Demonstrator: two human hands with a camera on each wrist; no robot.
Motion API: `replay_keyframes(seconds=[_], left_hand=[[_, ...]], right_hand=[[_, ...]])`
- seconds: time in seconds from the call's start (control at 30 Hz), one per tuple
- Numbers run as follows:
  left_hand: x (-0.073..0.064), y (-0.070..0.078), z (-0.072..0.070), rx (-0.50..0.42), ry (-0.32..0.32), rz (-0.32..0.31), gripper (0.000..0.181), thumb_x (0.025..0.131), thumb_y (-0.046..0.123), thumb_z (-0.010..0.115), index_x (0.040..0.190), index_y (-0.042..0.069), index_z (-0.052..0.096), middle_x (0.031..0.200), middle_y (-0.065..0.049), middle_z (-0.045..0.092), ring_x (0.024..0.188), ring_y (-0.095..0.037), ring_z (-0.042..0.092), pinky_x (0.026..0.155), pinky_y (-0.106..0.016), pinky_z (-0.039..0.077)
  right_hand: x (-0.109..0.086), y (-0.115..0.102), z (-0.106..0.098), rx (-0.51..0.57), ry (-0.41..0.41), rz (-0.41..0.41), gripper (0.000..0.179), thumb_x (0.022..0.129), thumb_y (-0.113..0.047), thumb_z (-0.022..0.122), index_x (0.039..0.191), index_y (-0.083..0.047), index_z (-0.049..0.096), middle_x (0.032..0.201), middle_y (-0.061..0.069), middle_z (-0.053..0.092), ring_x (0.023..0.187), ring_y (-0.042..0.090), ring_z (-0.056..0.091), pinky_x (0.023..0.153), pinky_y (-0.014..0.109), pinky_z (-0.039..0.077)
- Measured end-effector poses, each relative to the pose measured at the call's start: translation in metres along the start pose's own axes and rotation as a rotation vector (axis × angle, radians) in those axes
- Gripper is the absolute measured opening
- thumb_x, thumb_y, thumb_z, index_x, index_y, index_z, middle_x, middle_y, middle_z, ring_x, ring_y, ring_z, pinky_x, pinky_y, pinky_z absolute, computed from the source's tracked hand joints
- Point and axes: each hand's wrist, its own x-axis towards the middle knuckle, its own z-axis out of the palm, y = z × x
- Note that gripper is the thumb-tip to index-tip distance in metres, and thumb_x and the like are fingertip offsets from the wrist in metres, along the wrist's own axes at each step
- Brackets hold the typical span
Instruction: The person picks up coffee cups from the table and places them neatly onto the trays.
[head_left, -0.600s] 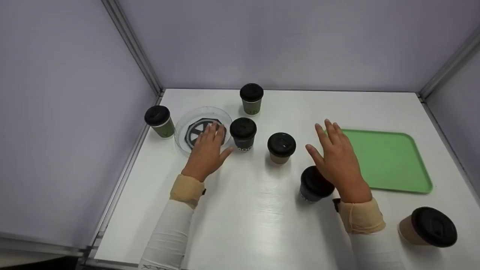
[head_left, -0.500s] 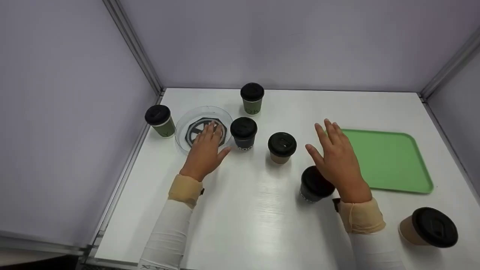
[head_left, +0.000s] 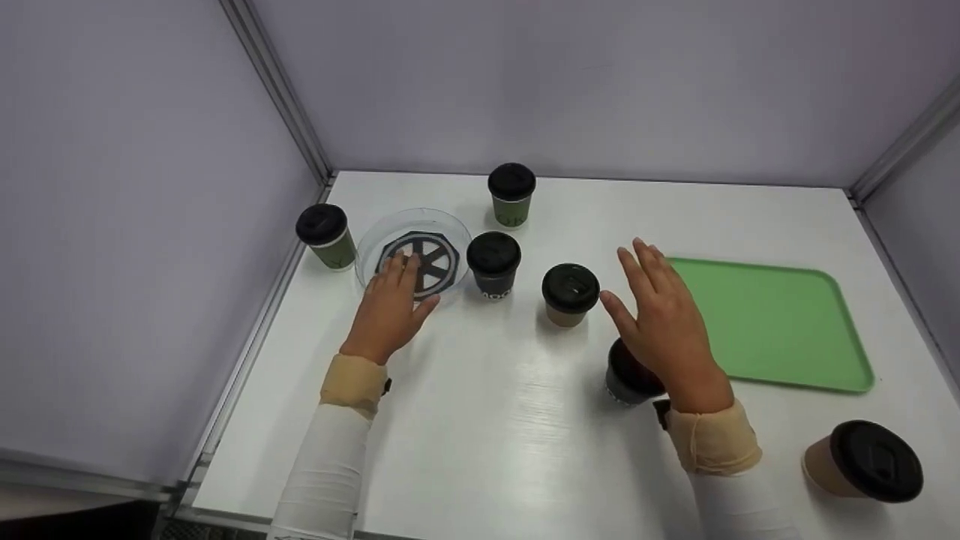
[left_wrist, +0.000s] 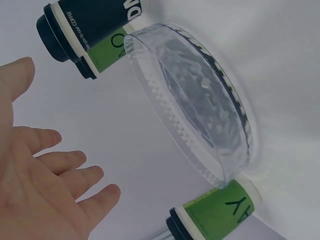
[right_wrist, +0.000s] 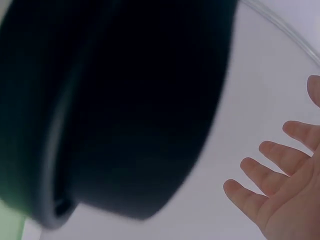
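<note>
Left hand (head_left: 386,315) first, left of centre: fingers reaching up the frame, slightly apart, the thumb out to the side. In the head view those fingertips overlap the lower left part of the clear dish (head_left: 420,219), but the left wrist view shows a gap, fingers at the left and dish in the middle, so they're apart. A black wheel pattern (head_left: 439,259) shows through the dish.

Over to the right hand (head_left: 664,322), right of centre: fingers long and parted, thumb spread toward the upper left. Below its palm stands a dark cup (head_left: 626,375), partly covered by the hand; in the right wrist view a dark shape, blurred, fills the left while the fingers sit at the right edge, clear of it.

Just left of that thumb, a brown cup (head_left: 570,296) under a black lid. Farther left, right beside the dish, the lettered dark cup (head_left: 494,266); whether they touch, I can't tell. Above it, the rear green cup (head_left: 512,196); at the dish's upper left, the other green cup (head_left: 327,236).

Out wider: a green tray (head_left: 780,322) lies right of the right hand, and a larger-looking brown cup (head_left: 862,461) stands lower right, all on the white table (head_left: 465,450).
</note>
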Motion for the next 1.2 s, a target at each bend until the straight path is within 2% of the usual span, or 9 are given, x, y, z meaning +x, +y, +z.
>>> replay_keyframes(seconds=[0.2, 0.4, 0.67, 0.8, 0.9, 1.07, 1.13, 1.2], left_hand=[[-0.006, -0.010, 0.001, -0.023, -0.006, -0.045, 0.076, 0.099, 0.046, 0.053, 0.152, -0.001, 0.026, 0.156, -0.024, 0.021, 0.143, -0.039, 0.019, 0.112, -0.054, 0.022], [-0.011, -0.022, 0.004, -0.046, -0.015, -0.084, 0.077, 0.100, 0.047, 0.050, 0.152, -0.003, 0.024, 0.156, -0.026, 0.019, 0.142, -0.042, 0.017, 0.112, -0.055, 0.020], [-0.009, -0.032, 0.007, -0.085, -0.023, -0.126, 0.078, 0.099, 0.048, 0.050, 0.153, 0.000, 0.021, 0.155, -0.025, 0.022, 0.142, -0.040, 0.021, 0.112, -0.053, 0.023], [-0.011, -0.040, 0.008, -0.098, 0.027, -0.130, 0.077, 0.100, 0.045, 0.051, 0.152, -0.002, 0.022, 0.153, -0.025, 0.026, 0.140, -0.039, 0.027, 0.110, -0.051, 0.027], [-0.014, -0.050, 0.007, -0.112, 0.104, -0.121, 0.075, 0.099, 0.042, 0.054, 0.151, -0.003, 0.025, 0.151, -0.025, 0.031, 0.137, -0.038, 0.032, 0.108, -0.050, 0.030], [-0.026, -0.075, 0.002, -0.129, 0.253, -0.118, 0.071, 0.098, 0.037, 0.059, 0.148, -0.005, 0.031, 0.147, -0.025, 0.038, 0.131, -0.040, 0.040, 0.104, -0.051, 0.035], [-0.031, -0.086, 0.000, -0.137, 0.294, -0.132, 0.069, 0.098, 0.036, 0.060, 0.147, -0.005, 0.033, 0.145, -0.025, 0.040, 0.130, -0.040, 0.042, 0.103, -0.052, 0.036], [-0.034, -0.096, -0.003, -0.140, 0.318, -0.154, 0.068, 0.098, 0.035, 0.059, 0.146, -0.005, 0.035, 0.144, -0.025, 0.041, 0.129, -0.040, 0.042, 0.103, -0.051, 0.036]], right_hand=[[0.004, -0.016, 0.002, 0.041, 0.017, -0.059, 0.059, 0.096, -0.032, 0.063, 0.143, -0.002, 0.046, 0.146, 0.022, 0.042, 0.134, 0.041, 0.037, 0.109, 0.051, 0.030], [0.010, -0.030, 0.005, 0.080, 0.017, -0.103, 0.059, 0.096, -0.035, 0.061, 0.143, -0.002, 0.046, 0.145, 0.021, 0.043, 0.133, 0.040, 0.039, 0.109, 0.050, 0.030], [0.012, -0.046, 0.016, 0.095, -0.014, -0.115, 0.061, 0.097, -0.036, 0.061, 0.145, -0.001, 0.044, 0.144, 0.016, 0.046, 0.133, 0.033, 0.042, 0.108, 0.045, 0.033], [0.012, -0.055, 0.032, 0.101, -0.047, -0.104, 0.061, 0.098, -0.037, 0.060, 0.145, -0.002, 0.043, 0.143, 0.014, 0.049, 0.132, 0.029, 0.044, 0.106, 0.044, 0.037], [0.013, -0.062, 0.047, 0.119, -0.067, -0.110, 0.060, 0.098, -0.037, 0.060, 0.145, -0.004, 0.044, 0.141, 0.013, 0.050, 0.130, 0.027, 0.046, 0.104, 0.043, 0.039], [0.013, -0.075, 0.073, 0.156, -0.087, -0.162, 0.055, 0.098, -0.035, 0.060, 0.142, -0.004, 0.048, 0.136, 0.012, 0.054, 0.125, 0.025, 0.051, 0.102, 0.038, 0.041], [0.012, -0.078, 0.084, 0.169, -0.100, -0.153, 0.053, 0.098, -0.035, 0.060, 0.139, -0.003, 0.051, 0.133, 0.011, 0.056, 0.122, 0.024, 0.053, 0.100, 0.036, 0.043], [0.011, -0.080, 0.095, 0.187, -0.127, -0.111, 0.050, 0.098, -0.035, 0.060, 0.137, -0.004, 0.053, 0.130, 0.010, 0.058, 0.119, 0.023, 0.055, 0.098, 0.036, 0.045]])
